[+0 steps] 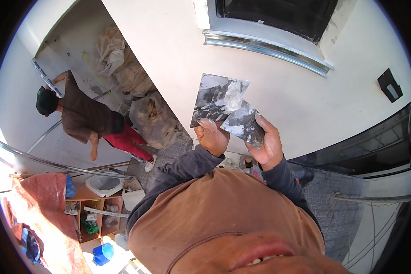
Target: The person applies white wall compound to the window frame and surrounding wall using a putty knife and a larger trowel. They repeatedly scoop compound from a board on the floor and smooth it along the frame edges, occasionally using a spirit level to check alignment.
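In front of the white wall (265,77), my left hand (212,137) grips the lower edge of a flat, dark, square putty spreader (206,101) streaked with white. My right hand (268,145) holds a second dark putty spreader (245,124) by its lower right side, thumb along the edge. A lump of white putty (233,96) sits on the left spreader's right part, where the corner of the right one meets or overlaps it. Both hands are closed, and the fingers behind the plates are hidden.
A co-worker (84,112) stands at left, an arm raised with a long tool (47,78) against the wall. Plastic-wrapped bundles (153,116) lie behind. A metal window sill (269,51) juts out above. At lower left are a wooden shelf (89,194) and reddish cloth (48,205).
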`<state>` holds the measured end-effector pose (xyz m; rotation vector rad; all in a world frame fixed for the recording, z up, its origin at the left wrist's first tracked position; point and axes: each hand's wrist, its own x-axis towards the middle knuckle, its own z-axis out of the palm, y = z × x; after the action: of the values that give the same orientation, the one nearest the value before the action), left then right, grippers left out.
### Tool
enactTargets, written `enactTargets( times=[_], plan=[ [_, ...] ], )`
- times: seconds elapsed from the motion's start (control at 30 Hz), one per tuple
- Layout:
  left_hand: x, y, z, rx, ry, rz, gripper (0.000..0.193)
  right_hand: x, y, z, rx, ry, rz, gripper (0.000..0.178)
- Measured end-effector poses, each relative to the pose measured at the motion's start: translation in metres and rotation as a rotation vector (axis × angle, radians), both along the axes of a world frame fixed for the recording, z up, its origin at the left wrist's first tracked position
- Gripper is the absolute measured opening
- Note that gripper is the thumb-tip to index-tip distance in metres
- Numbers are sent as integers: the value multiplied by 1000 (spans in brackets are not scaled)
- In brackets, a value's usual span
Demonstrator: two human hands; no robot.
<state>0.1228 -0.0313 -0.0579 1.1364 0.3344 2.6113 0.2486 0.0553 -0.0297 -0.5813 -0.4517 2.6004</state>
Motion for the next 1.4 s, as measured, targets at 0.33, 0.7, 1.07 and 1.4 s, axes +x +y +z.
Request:
enactTargets(
  times=[0.33,0.7,1.07,1.4],
  plan=[
    [-37,-20,18,-215,1035,505,42,4,24,-1,230,97,146,27],
    [-51,-30,-2,-766,-182,-69,36,4,36,45,649,287,-349,39],
    [-71,-39,18,-970,-755,-581,27,2,21,3,2157,-201,-149,58],
    [-99,-47,65,-870,-229,-138,23,29,43,53,2295,-358,-203,44]
  ],
)
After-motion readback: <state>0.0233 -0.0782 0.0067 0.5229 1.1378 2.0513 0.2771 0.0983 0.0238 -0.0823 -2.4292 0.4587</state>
